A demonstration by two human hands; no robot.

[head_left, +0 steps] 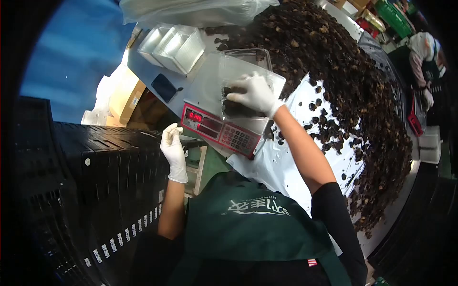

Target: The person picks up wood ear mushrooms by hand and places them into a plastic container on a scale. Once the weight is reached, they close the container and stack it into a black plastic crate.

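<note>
The tray [238, 110] sits on the scale [217, 129], a clear plastic one filled with dark dried pieces. My right hand [255, 93], in a white glove, lies flat on top of the fill with the fingers spread, pressing rather than clasping; it has hold of nothing. My left hand [172, 148], gloved too, is well apart from it at the rim of the black crate [95, 162]. Its fingers are drawn together at the tips, and I cannot tell whether they pinch anything.

Just behind the tray on the scale pan I see a second clear tray [250, 56], empty. Beyond the scale are a stack of empty trays [174, 44], a small flat dark slab [164, 87] and a plastic bag [191, 10]. A cardboard box [130, 101] stands below the table edge. To my right the heap [348, 76] of the same dark pieces runs the length of the table on a white sheet [286, 159], with loose bits scattered right up to the scale. Nothing lies between my right hand and the tray. At the far end a co-worker [423, 52] bends over the table near a red scoop [414, 120].

The scale shows red digits I read as 0.145, though they are small. My green apron [253, 229] carries white characters, upside down from here and not legible to me. White labels [119, 240] line the crate's edge, too small to read.
</note>
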